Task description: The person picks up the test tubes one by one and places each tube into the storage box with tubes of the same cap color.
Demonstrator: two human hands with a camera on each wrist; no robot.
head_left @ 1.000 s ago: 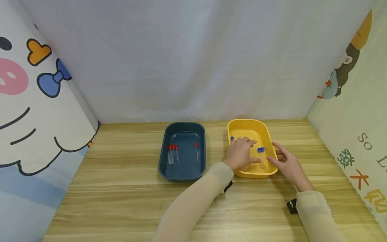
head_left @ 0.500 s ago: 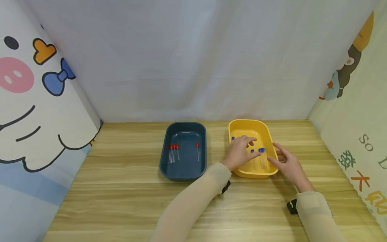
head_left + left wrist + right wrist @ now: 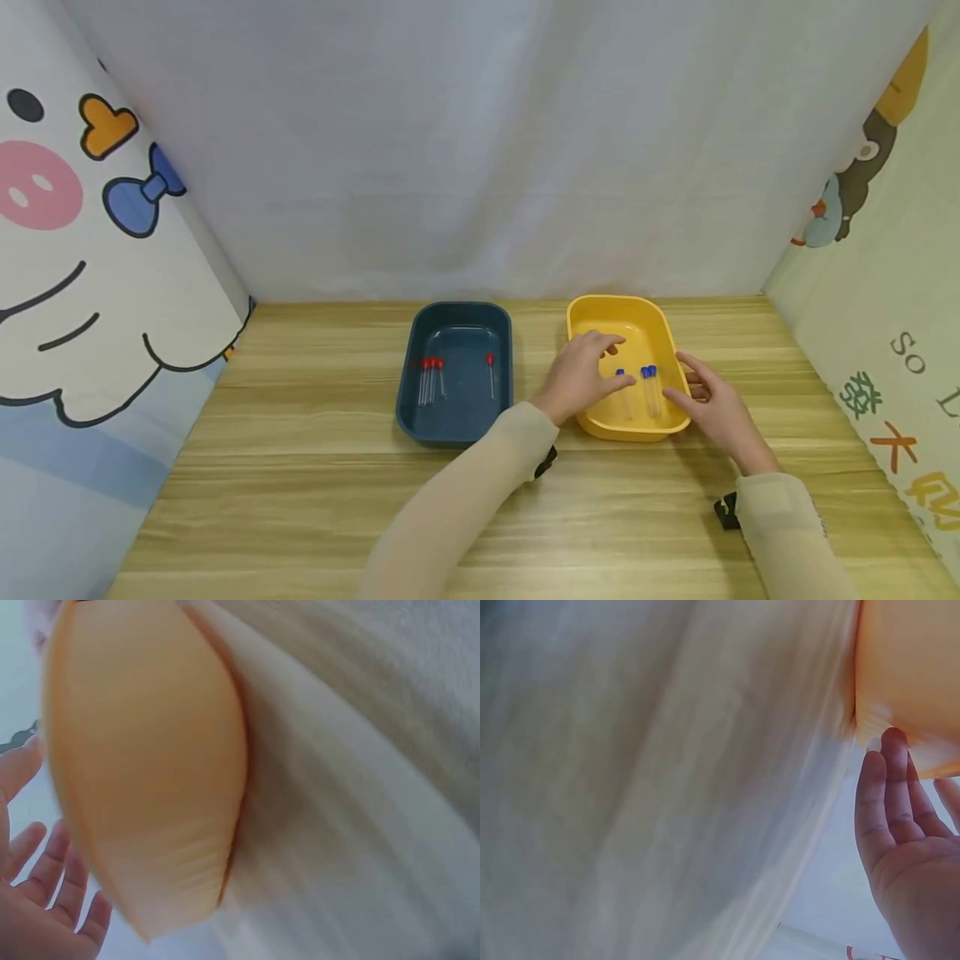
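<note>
A yellow tray point(image 3: 632, 434) holds thin clear tubes with blue caps. Two blue-capped tubes point(image 3: 651, 396) lie side by side, and another blue-capped tube point(image 3: 625, 396) lies just left of them. Over the tray's left side is my left hand point(image 3: 581, 373), fingers loosely bent and thumb apart, nothing between them. In the left wrist view, my left hand point(image 3: 49, 900) shows its spread fingers beside the tray's outer wall point(image 3: 150, 772). My right hand point(image 3: 716, 412) holds the tray's right rim, thumb over it and fingers outside. The right wrist view shows its fingers point(image 3: 896, 780) against the wall.
A dark blue tray point(image 3: 454, 433) stands to the left with several red-capped tubes point(image 3: 429, 383) grouped at its left and a single red-capped tube point(image 3: 491, 377) at its right. A pale curtain point(image 3: 480, 150) hangs behind the wooden table point(image 3: 300, 467).
My left hand has drawn back leftward from the tubes, uncovering a blue-capped tube beside the pair and covering the one at the tray's left. The right hand stays at the rim.
</note>
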